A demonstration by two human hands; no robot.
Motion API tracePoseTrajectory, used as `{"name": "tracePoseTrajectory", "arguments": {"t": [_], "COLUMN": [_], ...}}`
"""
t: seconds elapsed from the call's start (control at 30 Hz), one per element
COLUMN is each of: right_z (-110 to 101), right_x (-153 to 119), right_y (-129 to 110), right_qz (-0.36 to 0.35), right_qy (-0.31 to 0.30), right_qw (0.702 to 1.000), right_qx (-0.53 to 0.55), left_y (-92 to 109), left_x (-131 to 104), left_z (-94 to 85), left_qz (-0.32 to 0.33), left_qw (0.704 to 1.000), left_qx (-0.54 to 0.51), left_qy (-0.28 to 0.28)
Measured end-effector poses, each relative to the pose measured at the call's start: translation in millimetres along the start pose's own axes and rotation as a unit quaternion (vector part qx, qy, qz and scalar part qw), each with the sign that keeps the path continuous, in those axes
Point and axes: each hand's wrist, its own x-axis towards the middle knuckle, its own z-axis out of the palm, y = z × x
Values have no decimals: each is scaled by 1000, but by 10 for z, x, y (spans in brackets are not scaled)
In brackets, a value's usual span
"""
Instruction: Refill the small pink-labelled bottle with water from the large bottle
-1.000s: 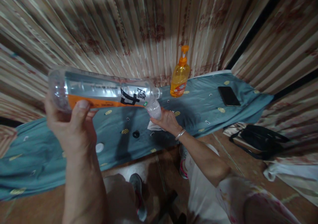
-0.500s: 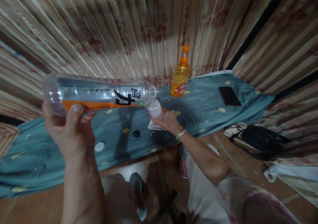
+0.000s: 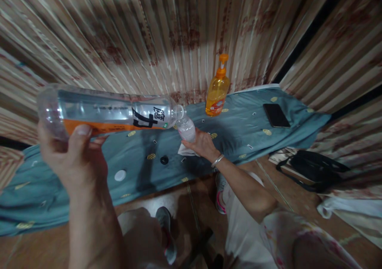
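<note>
My left hand [image 3: 74, 153] is closed around the base of a large clear plastic bottle [image 3: 113, 110] with a silver and orange label. The large bottle lies almost level in the air, its uncapped neck pointing right. Below that neck, my right hand [image 3: 204, 143] grips a small clear bottle [image 3: 186, 129], tilted with its mouth up against or just beside the large bottle's mouth. Whether the two mouths touch I cannot tell. A white cloth or tissue [image 3: 185, 151] shows under the small bottle. On the blue-green cloth lie a black cap [image 3: 164, 160] and a white cap [image 3: 120, 175].
An orange pump bottle [image 3: 217, 92] stands at the back of the cloth-covered surface [image 3: 238, 121], against a pleated curtain [image 3: 119, 34]. A black phone [image 3: 276, 115] lies to the right. A black bag [image 3: 316, 167] sits beyond the right front edge.
My left hand has drawn the large bottle a little to the left, so its neck has shifted away from above the small bottle. My right hand has barely moved.
</note>
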Motion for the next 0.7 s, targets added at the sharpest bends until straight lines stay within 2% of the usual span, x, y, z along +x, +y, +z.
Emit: {"name": "tracePoseTrajectory", "arguments": {"t": [0.2, 0.37, 0.7], "right_z": [-10, -4, 33], "right_x": [-7, -4, 5], "right_y": [-5, -12, 12], "right_qz": [-10, -7, -11], "right_qy": [-7, -8, 0], "right_qw": [1000, 1000, 1000], "right_qx": [-8, -6, -4], "left_y": [70, 34, 46], "left_x": [40, 70, 101], "left_z": [14, -12, 13], "left_qz": [-12, 3, 2], "left_qw": [1000, 1000, 1000], "left_qx": [-25, 5, -4], "left_qy": [11, 1, -10]}}
